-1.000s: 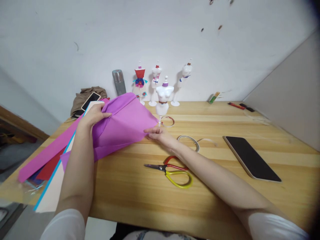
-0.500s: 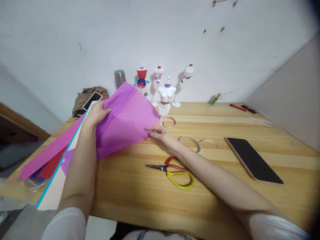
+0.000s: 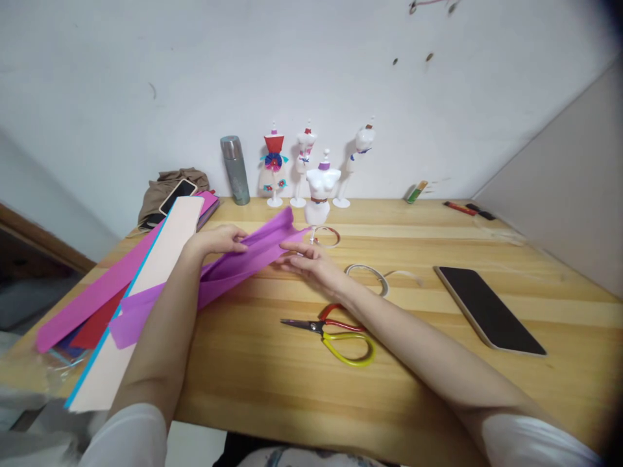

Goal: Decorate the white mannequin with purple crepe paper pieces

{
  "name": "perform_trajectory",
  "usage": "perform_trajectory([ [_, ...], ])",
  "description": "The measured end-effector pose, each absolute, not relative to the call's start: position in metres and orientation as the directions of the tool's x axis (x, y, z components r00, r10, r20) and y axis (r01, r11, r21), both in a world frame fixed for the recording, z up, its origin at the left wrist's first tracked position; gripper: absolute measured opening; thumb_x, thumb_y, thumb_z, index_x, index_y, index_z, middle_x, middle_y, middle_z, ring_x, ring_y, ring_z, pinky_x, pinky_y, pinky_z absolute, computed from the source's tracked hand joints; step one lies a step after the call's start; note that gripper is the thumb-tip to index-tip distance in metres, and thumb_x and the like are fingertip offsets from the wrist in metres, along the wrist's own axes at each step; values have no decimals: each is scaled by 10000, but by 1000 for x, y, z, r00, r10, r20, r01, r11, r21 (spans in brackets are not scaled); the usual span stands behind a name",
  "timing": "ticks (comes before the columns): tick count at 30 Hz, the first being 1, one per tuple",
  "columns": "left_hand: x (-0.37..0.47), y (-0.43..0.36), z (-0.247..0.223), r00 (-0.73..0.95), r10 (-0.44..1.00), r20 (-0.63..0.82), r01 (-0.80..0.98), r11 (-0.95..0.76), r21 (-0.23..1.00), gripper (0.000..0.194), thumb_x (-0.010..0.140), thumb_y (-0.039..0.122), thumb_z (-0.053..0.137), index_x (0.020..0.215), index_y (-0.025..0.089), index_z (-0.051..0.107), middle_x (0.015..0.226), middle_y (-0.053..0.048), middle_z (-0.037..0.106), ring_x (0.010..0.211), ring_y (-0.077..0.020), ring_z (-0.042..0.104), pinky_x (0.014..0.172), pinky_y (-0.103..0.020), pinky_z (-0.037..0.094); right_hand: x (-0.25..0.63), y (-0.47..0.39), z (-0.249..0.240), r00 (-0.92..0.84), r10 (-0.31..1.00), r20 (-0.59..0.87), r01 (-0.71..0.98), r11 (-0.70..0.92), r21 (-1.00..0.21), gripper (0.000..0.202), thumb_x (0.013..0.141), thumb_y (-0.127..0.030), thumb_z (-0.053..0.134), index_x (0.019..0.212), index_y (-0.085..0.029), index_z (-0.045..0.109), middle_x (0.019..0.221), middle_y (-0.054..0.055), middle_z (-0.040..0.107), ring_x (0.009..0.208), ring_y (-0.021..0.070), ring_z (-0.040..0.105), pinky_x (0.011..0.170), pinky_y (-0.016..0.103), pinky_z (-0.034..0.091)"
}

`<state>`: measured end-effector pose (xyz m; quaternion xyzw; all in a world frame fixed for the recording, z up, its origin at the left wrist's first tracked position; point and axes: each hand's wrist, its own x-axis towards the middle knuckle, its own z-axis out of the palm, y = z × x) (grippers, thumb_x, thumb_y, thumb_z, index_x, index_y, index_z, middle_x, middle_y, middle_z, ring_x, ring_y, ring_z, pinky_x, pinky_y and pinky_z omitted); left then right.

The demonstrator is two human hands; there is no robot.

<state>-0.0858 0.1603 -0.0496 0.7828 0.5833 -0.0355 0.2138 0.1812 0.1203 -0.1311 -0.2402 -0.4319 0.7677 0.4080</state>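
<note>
Lower and narrower than in the earlier frames, the purple sheet has collapsed from a raised, spread panel into a long folded bundle; the left hand has shifted rightward with it, off the blue-edged cream strip, while the right hand has barely moved. With the sheet down, the metal bottle and the foot of the red-topped dress form now show whole.

The left hand pinches the folded sheet between thumb and fingers. The right hand has its fingers stretched out against the sheet's right end; I cannot tell whether they grip it. The sheet slants over the left half of the wooden table, passing beneath the left forearm, its near-left end draped across the cream strip, which reaches the table's front-left corner.

Just beyond the right hand stands the white dress form, with purple neck band and brown waist band; three more forms, the red-topped one among them, line the back edge. Red-and-yellow-handled scissors lie open nearer the front edge, their red handle partly behind the right forearm, beside a pale tape ring. Towards the right edge lies a dark-screened smartphone.
</note>
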Motion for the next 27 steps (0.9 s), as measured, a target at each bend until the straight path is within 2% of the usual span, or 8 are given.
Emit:
perform_trajectory([
  [3,-86,163,-57,413,802,-432,888,-251,385,461,800,538,608,1080,201,750,940,-31,756,811,-189,648,749,-258,480,182,122,-132,-558,829,-29,-394,-295,-871,386,691,-190,839,1062,-172,734,921,84,802,913,195,759,978,389,554],
  [5,-86,165,-61,415,809,-416,885,-254,390,468,828,526,563,1079,174,742,958,-49,753,828,-190,652,747,-255,476,183,123,-133,-563,826,-35,-380,-297,-876,393,697,-196,836,1075,-170,731,923,90,803,917,204,762,965,395,561],
  [8,-85,168,-68,289,902,-322,946,-216,243,419,820,477,565,1056,171,725,1005,-54,747,898,-198,661,761,-248,464,183,123,-136,-577,815,-41,-369,-305,-878,406,689,-206,847,1075,-166,727,900,91,803,906,211,766,939,397,572],
  [11,-82,170,-79,149,939,-309,988,-128,85,398,726,426,667,1038,182,705,1002,-59,741,891,-219,662,718,-264,453,184,123,-137,-576,816,-41,-362,-300,-883,414,684,-217,853,1075,-167,726,899,89,804,891,211,768,910,391,583],
  [14,-78,170,-90,137,941,-311,991,-125,57,445,662,373,723,1064,188,672,1009,-59,726,878,-224,650,690,-274,439,184,123,-136,-570,821,-34,-358,-286,-889,417,692,-232,851,1084,-164,727,905,92,806,890,214,770,901,395,589],
  [19,-76,170,-95,158,929,-335,987,-147,60,349,708,386,692,999,197,651,937,-33,713,824,-204,639,645,-272,421,184,123,-136,-570,820,-42,-347,-287,-893,436,672,-227,859,1082,-160,727,894,93,806,870,217,774,864,383,603],
  [23,-71,167,-88,178,916,-358,984,-170,53,553,701,525,698,1127,178,629,1086,-80,710,945,-244,657,747,-291,473,185,124,-134,-576,816,-45,-337,-286,-897,428,680,-225,852,1086,-165,731,893,94,806,877,211,774,856,363,604],
  [27,-54,154,-81,213,916,-339,974,-227,0,687,699,527,718,1274,172,590,1259,-142,644,1158,-301,613,940,-329,474,184,123,-134,-579,814,-53,-338,-298,-893,427,668,-222,856,1076,-163,741,880,94,805,868,207,772,828,348,604],
])
